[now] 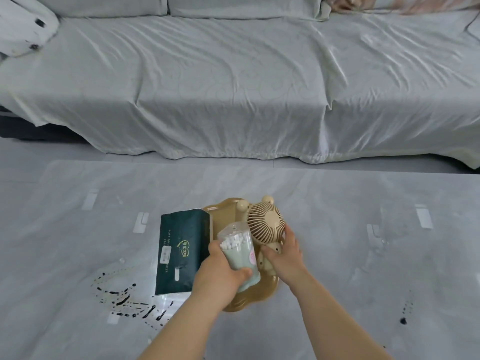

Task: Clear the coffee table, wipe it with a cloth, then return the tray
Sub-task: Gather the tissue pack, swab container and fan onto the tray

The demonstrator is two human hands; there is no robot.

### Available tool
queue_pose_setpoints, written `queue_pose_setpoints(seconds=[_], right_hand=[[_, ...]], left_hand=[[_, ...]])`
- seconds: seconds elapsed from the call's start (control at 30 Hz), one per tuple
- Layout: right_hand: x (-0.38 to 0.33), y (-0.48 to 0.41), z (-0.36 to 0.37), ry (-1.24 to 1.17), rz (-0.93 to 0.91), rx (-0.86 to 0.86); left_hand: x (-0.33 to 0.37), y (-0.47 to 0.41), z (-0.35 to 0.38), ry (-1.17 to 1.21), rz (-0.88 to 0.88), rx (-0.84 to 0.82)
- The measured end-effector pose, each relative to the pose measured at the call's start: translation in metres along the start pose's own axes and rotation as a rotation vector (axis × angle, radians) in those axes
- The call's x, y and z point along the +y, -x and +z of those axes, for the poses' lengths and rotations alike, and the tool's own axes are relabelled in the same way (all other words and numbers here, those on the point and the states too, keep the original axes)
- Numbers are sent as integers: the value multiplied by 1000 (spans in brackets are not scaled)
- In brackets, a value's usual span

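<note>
Head camera is looking down at a grey bench (363, 255), where a tan tray (262, 294) with a wavy rim is sitting near the person's edge. The left hand (220, 276) is gripping a clear cotton swab tub (239, 245), fingers and thumb curling round its lower half, and is holding it tilted over the tray's middle. The right hand (283, 253) is holding a beige fan (265, 224) with round ears, thumb pressing on the stand and fingers wrapping up behind the grille; the fan is standing at the tray's far right side. A dark green tissue pack (181, 253) is lying flat just beside the tray's left edge; whether it is overlapping the rim cannot be told. Black splashes (124, 300) are marking the bench left of the tray. A sofa (233, 87) under a pale cover is filling the background.
</note>
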State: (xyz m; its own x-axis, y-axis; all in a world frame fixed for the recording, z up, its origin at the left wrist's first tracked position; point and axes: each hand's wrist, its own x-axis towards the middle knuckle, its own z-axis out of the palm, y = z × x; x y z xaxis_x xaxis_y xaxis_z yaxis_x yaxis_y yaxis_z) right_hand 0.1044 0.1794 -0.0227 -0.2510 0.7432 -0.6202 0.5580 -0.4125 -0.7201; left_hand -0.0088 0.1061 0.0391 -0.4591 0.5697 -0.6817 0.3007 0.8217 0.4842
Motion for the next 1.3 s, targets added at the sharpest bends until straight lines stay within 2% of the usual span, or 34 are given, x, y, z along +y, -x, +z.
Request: queue_pose_setpoints(seconds=[0.17, 0.4, 0.63, 0.87, 0.97, 1.1, 1.17, 1.23, 1.3], right_hand=[[3, 1, -7, -107, -1, -51], [3, 0, -6, -244, 12, -79], [8, -5, -7, -372, 7, -95], [13, -9, -6, -395, 30, -86], [13, -9, -7, -408, 40, -89], [14, -9, -10, -420, 49, -100], [14, -9, -12, -408, 62, -96], [15, -11, -14, -408, 75, -93], [15, -11, -12, -420, 84, -98]], left_hand=[[3, -10, 6, -32, 28, 74], [2, -14, 7, 46, 93, 200], [0, -13, 16, 94, 109, 259], [-2, -5, 24, -101, 149, 357], [0, -3, 21, -109, 194, 355], [-4, 1, 4, 9, 351, 399], [-11, 1, -13, 177, 441, 531], [-23, -4, -31, 417, 354, 665], [-39, -16, -47, 550, 163, 665]])
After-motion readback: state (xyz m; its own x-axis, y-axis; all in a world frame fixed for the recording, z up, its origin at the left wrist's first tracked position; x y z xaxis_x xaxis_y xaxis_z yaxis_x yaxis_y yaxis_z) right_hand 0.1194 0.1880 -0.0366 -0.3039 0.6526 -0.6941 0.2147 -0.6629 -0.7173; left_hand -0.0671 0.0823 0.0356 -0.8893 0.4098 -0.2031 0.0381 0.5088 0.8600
